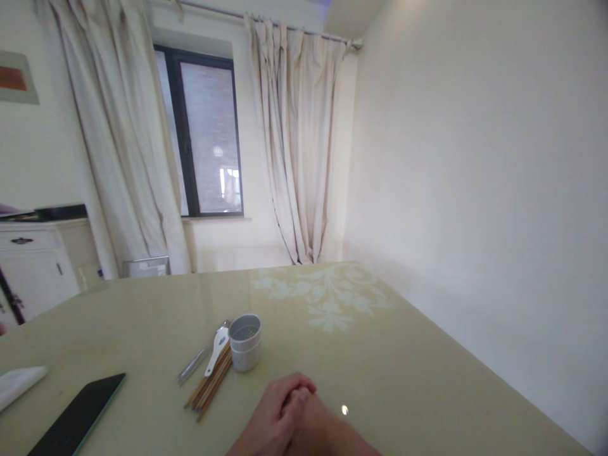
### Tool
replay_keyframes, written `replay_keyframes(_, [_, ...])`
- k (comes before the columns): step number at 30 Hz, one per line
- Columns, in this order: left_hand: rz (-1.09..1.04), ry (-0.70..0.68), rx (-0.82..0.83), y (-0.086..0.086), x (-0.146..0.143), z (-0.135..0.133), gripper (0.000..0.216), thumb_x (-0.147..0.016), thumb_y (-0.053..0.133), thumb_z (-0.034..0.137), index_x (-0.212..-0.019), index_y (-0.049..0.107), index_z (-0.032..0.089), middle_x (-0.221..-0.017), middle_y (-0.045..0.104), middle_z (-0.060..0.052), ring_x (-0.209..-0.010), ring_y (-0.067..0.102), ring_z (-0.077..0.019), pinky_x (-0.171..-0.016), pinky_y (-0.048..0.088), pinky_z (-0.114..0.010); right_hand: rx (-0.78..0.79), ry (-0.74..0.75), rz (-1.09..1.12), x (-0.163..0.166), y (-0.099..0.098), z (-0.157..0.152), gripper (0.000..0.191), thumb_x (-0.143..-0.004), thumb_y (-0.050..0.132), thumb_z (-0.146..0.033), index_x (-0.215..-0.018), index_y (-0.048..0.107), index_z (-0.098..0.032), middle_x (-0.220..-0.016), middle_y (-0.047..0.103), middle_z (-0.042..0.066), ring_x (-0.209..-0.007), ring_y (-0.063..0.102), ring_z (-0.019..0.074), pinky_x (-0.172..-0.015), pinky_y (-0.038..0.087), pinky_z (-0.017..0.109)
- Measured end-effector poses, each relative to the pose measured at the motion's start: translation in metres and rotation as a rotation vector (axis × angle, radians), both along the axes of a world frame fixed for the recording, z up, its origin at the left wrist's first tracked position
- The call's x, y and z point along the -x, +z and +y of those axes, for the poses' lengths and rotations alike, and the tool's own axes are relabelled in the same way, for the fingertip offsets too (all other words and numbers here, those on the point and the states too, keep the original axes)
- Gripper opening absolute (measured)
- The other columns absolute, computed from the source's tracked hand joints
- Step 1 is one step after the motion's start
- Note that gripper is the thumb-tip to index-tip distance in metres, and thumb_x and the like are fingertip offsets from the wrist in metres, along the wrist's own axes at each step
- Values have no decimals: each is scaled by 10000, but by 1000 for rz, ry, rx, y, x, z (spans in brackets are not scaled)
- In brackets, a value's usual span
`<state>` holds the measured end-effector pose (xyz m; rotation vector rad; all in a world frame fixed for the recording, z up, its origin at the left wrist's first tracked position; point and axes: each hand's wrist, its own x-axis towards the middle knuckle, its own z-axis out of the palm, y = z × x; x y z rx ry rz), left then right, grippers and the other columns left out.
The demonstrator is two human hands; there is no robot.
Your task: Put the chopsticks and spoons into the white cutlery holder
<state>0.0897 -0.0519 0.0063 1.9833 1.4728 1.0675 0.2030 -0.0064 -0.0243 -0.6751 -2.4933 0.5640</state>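
Note:
My two hands rest clasped together on the glossy green table [380,354] at the bottom middle. My left hand [273,415] lies over my right hand [316,424], fingers folded round each other, and I see nothing held in them. Just beyond them stands a small white cup-shaped holder [246,342]. To its left lie a bundle of wooden chopsticks [211,383], a white ceramic spoon [217,348] and a metal utensil [196,362], all flat on the table.
A dark phone or tablet [78,415] lies at the lower left, with a white folded cloth [19,383] beside it. A plain wall runs along the table's right edge. Beyond are a curtained window [209,136] and a white cabinet [33,266].

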Motion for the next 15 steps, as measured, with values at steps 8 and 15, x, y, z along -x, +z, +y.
replay_keyframes(8, [190,209,-264,27,30,17,453,-1034,361,386,-1208,776,334,-1197,788,-71,-1188,698,-276,-1078,542,-456,-189,-51,30,-8,31,-6,185,-765,710,-228,-950,711,-226,-985,765,72,-985,692,258,-877,518,340])
replay_keyframes(15, [293,775,-219,37,63,43,817,-942,530,608,-1595,341,154,-1545,552,-206,-1384,513,-430,-1118,383,-614,-148,-407,213,-30,57,-1,61,-849,614,-177,-818,584,-220,-782,652,11,-702,585,164,-664,410,268])
